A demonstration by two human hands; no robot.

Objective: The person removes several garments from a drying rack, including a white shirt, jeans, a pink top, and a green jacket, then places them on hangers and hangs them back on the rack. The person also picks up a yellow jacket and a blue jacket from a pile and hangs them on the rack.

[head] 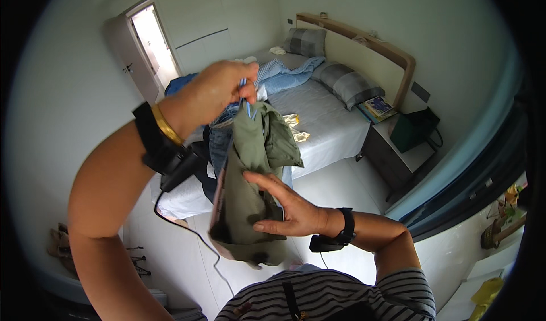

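Observation:
An olive-green garment (247,193) hangs in front of me from a thin blue hanger (244,91), of which only the top part shows. My left hand (239,84) is raised and closed on the hanger, above the garment's upper end. Against the right side of the cloth lies my right hand (290,210), fingers and thumb spread, not gripping it. A pinkish edge of cloth shows along the garment's left side. Each wrist wears a black strap with a device, and the left one also has a gold bangle.
Behind the garment, a bed (332,116) bears jeans (219,144), a light-blue checked cloth (281,77) and grey checked pillows (347,82). A nightstand (405,159) holding a dark green bag (413,129) stands at the right. A door (130,56) is at the upper left.

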